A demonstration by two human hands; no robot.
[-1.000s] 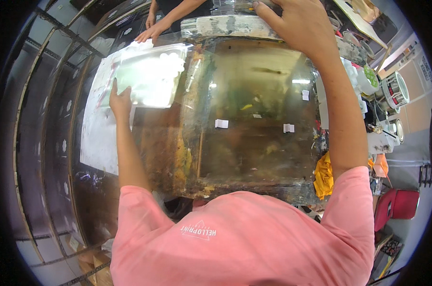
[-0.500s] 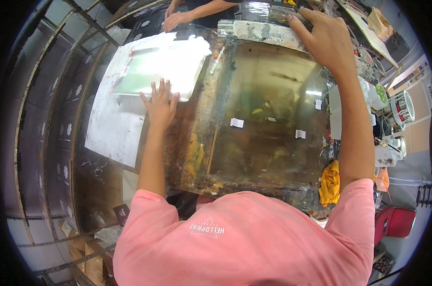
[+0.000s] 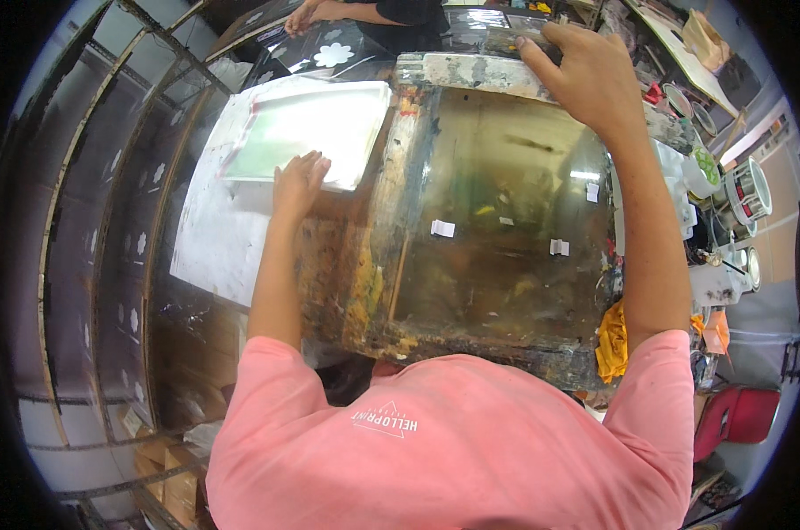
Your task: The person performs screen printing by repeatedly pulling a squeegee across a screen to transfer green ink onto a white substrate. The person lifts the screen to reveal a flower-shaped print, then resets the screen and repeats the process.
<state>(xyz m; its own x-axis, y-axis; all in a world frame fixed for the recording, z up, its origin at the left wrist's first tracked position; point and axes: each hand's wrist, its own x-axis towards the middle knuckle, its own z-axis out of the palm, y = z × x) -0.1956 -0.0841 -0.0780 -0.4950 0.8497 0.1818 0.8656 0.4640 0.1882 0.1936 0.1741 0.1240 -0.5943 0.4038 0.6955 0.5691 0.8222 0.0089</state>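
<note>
My right hand [image 3: 590, 71] grips the far edge of a large screen-printing frame [image 3: 479, 72], its thumb on the near side and its fingers partly hidden over the edge. The frame's olive, see-through mesh [image 3: 479, 291] has several small white paper bits on it. My left hand [image 3: 297, 184] is at the near edge of a shiny stack of clear sheets [image 3: 267, 132], which looks white and pale green under glare. Its fingers are bent and slightly blurred, the thumb a little apart, and nothing shows in its grasp. Under the stack lies a white sheet [image 3: 214, 230].
A co-worker's hands [image 3: 316, 15] are at the far left, near a dark sheet with a white flower shape [image 3: 333, 55]. Racks [image 3: 99, 221] line the left. Tubs [image 3: 749, 194] and a yellow cloth [image 3: 612, 343] lie right, beside a red chair [image 3: 744, 413].
My left hand's spread fingers have drawn in and bent at the stack's near edge. My right hand stays on the frame. The co-worker's hands have moved away from the stack, uncovering the flower shape.
</note>
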